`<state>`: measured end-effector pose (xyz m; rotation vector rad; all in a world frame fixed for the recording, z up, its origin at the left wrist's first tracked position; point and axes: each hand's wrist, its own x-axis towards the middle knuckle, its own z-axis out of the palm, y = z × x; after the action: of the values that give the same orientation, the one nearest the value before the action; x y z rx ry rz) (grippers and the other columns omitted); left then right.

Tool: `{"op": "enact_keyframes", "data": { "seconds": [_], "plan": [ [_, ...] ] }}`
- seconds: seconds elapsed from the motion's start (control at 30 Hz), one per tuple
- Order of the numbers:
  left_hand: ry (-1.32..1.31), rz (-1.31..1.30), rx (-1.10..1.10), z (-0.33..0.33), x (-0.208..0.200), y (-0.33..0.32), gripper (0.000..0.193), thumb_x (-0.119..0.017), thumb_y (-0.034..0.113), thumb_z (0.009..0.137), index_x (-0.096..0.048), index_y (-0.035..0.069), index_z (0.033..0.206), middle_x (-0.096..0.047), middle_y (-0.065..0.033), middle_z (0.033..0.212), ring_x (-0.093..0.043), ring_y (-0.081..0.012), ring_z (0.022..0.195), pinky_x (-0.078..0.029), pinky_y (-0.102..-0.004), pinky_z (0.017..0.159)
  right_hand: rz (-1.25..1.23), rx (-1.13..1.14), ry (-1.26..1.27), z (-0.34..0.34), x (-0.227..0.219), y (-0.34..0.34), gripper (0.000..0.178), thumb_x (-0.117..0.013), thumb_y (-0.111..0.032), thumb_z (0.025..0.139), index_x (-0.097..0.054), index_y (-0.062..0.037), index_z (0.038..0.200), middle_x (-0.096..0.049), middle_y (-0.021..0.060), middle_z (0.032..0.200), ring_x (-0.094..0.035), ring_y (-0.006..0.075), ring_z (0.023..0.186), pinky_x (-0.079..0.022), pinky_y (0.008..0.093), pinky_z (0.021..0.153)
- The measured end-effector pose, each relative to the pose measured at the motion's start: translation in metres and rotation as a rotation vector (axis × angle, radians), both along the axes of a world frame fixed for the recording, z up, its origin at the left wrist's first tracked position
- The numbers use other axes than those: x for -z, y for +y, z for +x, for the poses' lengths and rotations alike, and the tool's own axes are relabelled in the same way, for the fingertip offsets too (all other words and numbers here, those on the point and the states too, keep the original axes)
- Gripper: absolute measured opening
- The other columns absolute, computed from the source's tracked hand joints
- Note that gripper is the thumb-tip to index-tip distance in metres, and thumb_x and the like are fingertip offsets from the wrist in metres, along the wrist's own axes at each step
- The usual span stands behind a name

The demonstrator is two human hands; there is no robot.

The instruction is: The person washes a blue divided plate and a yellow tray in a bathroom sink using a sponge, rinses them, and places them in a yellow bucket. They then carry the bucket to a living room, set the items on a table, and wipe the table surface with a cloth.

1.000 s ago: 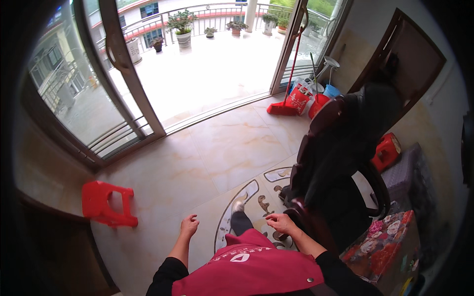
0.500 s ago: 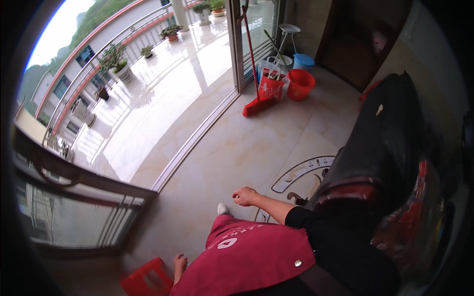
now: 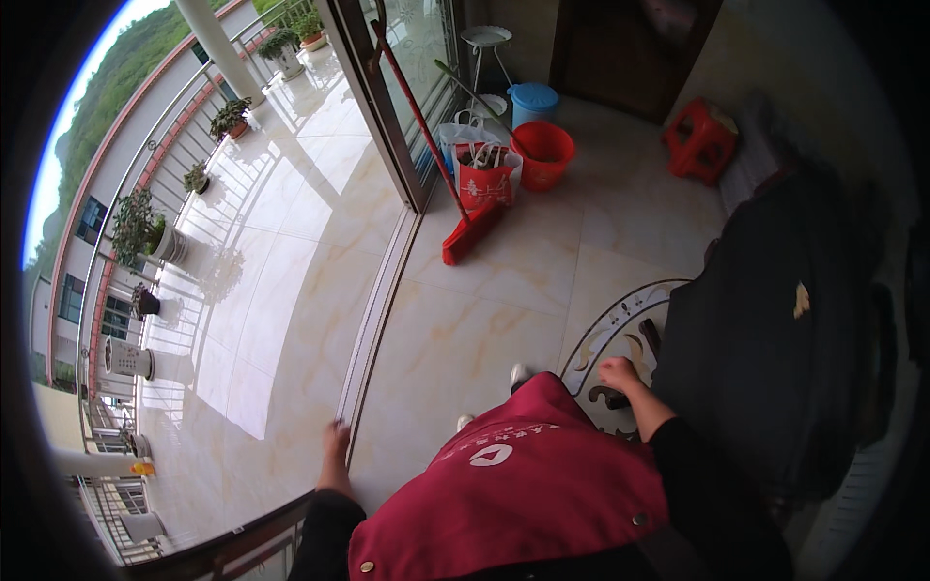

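The right hand point(image 3: 622, 376) seems released, its fingers loosely curled around nothing visible; black-draped furniture point(image 3: 765, 329) stands just to their right. The left hand point(image 3: 335, 445) is blurred, so I cannot tell how its fingers stand. Ahead of them runs the sliding-door track point(image 3: 386, 302). Farther ahead, a red broom point(image 3: 472, 232) and red bucket point(image 3: 544, 160) stand untouched; no handling looks begun.
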<state>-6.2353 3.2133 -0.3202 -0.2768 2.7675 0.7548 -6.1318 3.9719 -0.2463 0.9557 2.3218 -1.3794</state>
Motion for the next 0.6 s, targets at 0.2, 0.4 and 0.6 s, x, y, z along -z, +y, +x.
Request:
{"op": "enact_keyframes", "data": {
  "seconds": [0.2,0.4,0.6],
  "plan": [
    [0.018,0.191,0.123,-0.244,-0.096,0.284,0.037,-0.053,0.019,0.070,-0.062,0.007,0.104,-0.066,-0.0157,0.082,-0.063,-0.0275,0.076,-0.049,-0.0348,0.069,-0.073,0.309,-0.273,-0.018,0.033,0.105,0.012,-0.054,-0.013,0.077,-0.063,-0.0054,0.081,-0.061,0.0055,0.062,-0.054,0.0133,0.047,-0.041,0.0271,0.041],
    [-0.250,0.138,0.466,-0.325,-0.084,0.484,0.039,-0.056,0.018,0.070,-0.062,0.010,0.108,-0.066,-0.0131,0.082,-0.063,-0.0287,0.080,-0.050,-0.0384,0.075,0.254,-0.155,0.124,-0.028,0.191,0.271,0.014,-0.056,-0.018,0.080,-0.062,-0.0076,0.086,-0.061,0.0039,0.065,-0.053,0.0105,0.048,-0.038,0.0262,0.039],
    [-0.428,-0.049,0.407,-0.392,-0.095,0.539,0.041,-0.055,0.018,0.068,-0.063,0.011,0.108,-0.065,-0.0168,0.094,-0.061,-0.0317,0.089,-0.049,-0.0390,0.082,-0.155,0.314,-0.040,-0.250,-0.008,0.262,0.017,-0.054,-0.009,0.084,-0.061,0.0001,0.096,-0.062,0.0068,0.071,-0.055,0.0100,0.054,-0.044,0.0230,0.050]
  ]
}}
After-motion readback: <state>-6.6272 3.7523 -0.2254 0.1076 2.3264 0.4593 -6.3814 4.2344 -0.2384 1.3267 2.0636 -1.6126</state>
